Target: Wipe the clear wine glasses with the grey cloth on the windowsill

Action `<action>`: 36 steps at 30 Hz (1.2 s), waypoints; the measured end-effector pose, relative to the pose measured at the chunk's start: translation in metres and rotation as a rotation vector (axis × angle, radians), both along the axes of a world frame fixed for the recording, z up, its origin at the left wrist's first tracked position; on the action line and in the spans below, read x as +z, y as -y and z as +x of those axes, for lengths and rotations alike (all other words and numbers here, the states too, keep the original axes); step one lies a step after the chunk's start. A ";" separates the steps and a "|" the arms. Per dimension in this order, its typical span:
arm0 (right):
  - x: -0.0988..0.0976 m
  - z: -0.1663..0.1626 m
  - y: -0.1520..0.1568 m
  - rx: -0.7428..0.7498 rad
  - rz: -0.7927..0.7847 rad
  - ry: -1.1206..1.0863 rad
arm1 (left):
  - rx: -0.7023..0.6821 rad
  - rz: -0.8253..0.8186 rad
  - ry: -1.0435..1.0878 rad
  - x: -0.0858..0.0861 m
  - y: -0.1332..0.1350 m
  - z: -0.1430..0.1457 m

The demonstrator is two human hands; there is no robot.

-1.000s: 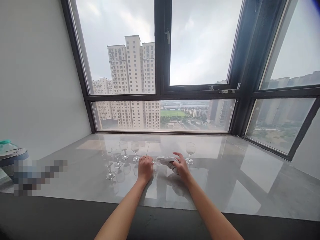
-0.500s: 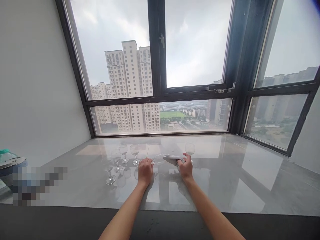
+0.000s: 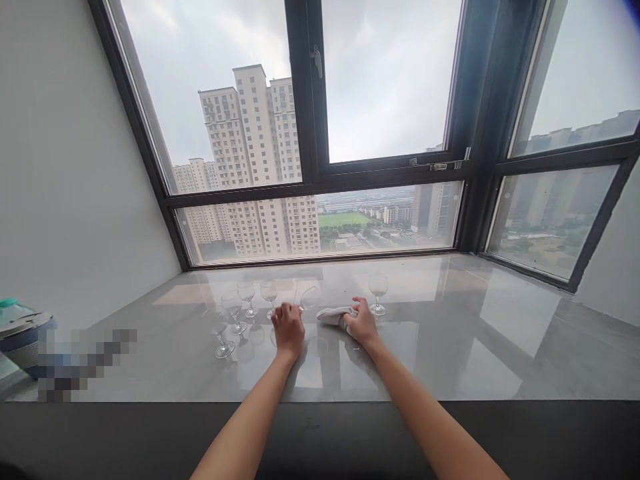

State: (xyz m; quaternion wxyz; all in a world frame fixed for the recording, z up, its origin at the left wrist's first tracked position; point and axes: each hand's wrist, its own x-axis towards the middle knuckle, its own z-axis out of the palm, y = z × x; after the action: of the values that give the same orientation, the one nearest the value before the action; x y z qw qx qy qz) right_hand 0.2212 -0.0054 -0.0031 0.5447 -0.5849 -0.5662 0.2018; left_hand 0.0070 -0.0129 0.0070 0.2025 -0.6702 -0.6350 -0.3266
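Observation:
My left hand (image 3: 289, 329) is closed around the stem end of a wine glass (image 3: 311, 298), whose clear bowl tilts up to the right. In my right hand (image 3: 362, 324) is a folded white cloth (image 3: 332, 315), bunched under the fingers just right of that bowl. Beyond the right hand, a second wine glass (image 3: 379, 285) stands upright on the glossy grey sill. Several more wine glasses (image 3: 234, 304) stand upright to the left of my left hand, the closest one (image 3: 223, 348) nearer the front edge. My fingers hide the held glass's foot.
The polished grey sill (image 3: 440, 360) runs below a dark-framed window (image 3: 320, 190), with its front edge close to me. At the far left sit a dark bowl-like container (image 3: 25, 340) and a blurred patch. A pale wall (image 3: 75, 167) rises on the left.
The held glass has tipped upward, its bowl moving away from the cloth. My right hand and the cloth have shifted slightly left. The camera view has moved a little.

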 end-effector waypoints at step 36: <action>0.009 -0.014 0.015 0.390 0.177 -0.010 | -0.396 -0.135 0.455 0.004 0.001 0.004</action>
State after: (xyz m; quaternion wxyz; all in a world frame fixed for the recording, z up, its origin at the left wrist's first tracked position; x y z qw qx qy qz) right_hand 0.2073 -0.0202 0.0062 0.5474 -0.4129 -0.6815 0.2557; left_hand 0.0111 -0.0139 0.0109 -0.0575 -0.7024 -0.5414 -0.4585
